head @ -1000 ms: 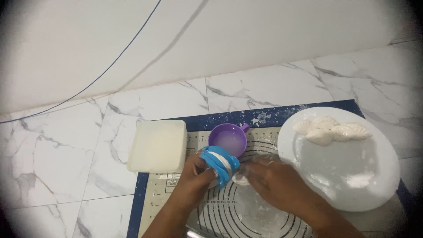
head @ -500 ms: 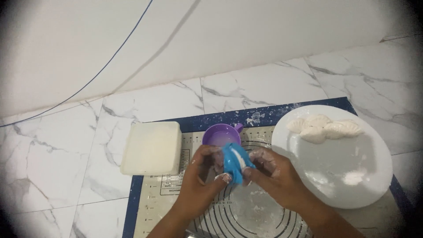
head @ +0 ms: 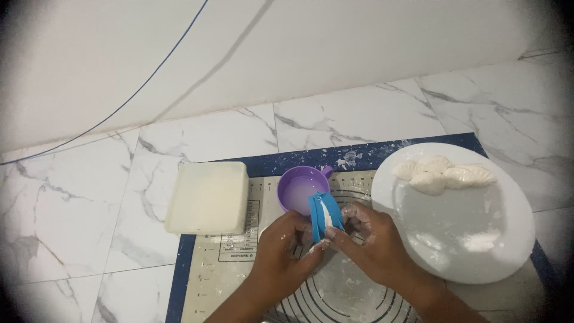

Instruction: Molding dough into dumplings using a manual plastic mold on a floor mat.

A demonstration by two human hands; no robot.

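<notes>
— What have the hands got?

— A blue press point(head: 326, 216), folded nearly shut, with a strip of white dough showing along its seam; I see it held upright over the mat point(head: 239, 263), just in front of the purple cup point(head: 299, 188); both hands are closed on it.

— Which hand where?

— My left hand point(head: 284, 245) curls its fingers round the press from the left side; my right hand point(head: 371, 239) pinches it from the right, thumb and fingertips pressed to the blue shell; both are dusted with flour; how hard they squeeze, I cannot tell.

— And the cup?

— It stands on the mat's upper part, touching or just behind the press; a pale, cloudy liquid lies in it; its small handle points up and right.

— What lies further out?

— To the left of the cup, a white lidded box point(head: 208, 197), partly on the mat, partly on the marble worktop point(head: 89, 197); to the right, a white plate point(head: 478, 221) carrying a few crimped dumplings point(head: 445, 174) at its far edge and a floury smear nearer me; the mat is beige with printed circles and a dark blue border, flour scattered on it; behind everything, a white wall with a thin blue cable point(head: 119, 107) running across it.
</notes>
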